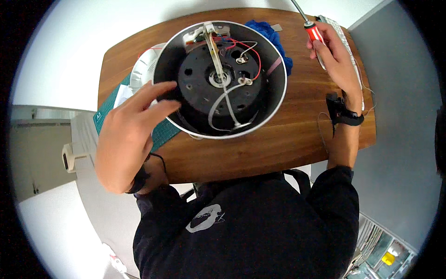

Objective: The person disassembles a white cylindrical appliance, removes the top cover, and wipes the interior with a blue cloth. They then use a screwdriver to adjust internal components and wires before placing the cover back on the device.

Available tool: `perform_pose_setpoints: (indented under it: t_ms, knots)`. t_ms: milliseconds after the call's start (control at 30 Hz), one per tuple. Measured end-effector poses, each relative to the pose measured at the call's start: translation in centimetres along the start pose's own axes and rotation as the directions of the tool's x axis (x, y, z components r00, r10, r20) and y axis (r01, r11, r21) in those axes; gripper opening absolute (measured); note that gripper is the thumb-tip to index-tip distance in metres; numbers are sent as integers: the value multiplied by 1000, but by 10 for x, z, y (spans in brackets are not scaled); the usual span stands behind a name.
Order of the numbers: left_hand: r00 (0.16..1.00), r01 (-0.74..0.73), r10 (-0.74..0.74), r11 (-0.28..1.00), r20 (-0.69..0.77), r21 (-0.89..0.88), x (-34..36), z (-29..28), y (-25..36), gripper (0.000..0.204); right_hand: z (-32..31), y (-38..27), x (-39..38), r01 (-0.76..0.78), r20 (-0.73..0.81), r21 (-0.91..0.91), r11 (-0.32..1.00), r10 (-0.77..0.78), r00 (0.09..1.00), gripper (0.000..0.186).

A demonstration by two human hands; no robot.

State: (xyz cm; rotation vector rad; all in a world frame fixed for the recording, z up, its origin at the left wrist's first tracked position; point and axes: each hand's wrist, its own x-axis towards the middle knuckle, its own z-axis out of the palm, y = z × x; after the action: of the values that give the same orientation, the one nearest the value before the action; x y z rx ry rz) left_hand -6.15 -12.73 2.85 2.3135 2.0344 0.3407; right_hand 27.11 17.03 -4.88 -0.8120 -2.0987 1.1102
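Nearest to us, our left hand [127,139] lay spread over the near left rim of the round appliance housing [218,79], fingers loosely open and touching its dark inner wall, gripping nothing. The housing sat upturned on the wooden table [278,144], its pale metal rim facing us, partly over a green cutting mat [109,109] at the table's left edge. Inside we saw a black disc with holes, a pale metal strap across the middle, and red, white and blue wires [246,51] running toward the far side. Farther right, our right hand [337,58], with a black wrist strap [344,114] below it, was closed around a red-handled screwdriver [312,30], its shaft pointing up and away. Behind the housing lay a blue cloth [274,37], and a white lid-like piece [144,69] showed at its far left.
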Motion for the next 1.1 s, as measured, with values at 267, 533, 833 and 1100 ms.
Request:
perform_pose_setpoints:
  t_ms: [267,533,833,1100]
  knots:
    - [997,70,-74,980,-16,-186,8,6,28,59,19,-49,6,522,388,-144,841,-437,811,42]
    - [979,192,-196,978,-49,-81,7,12,25,39,18,-73,1,541,473,-210,815,-399,785,49]
    - [981,184,-176,977,79,-105,-7,1,24,42,18,-64,9,523,80,93,847,-530,844,62]
    - [994,90,-86,994,68,-69,-10,1,3,59,20,-52,7,622,-166,188,760,-600,783,74]
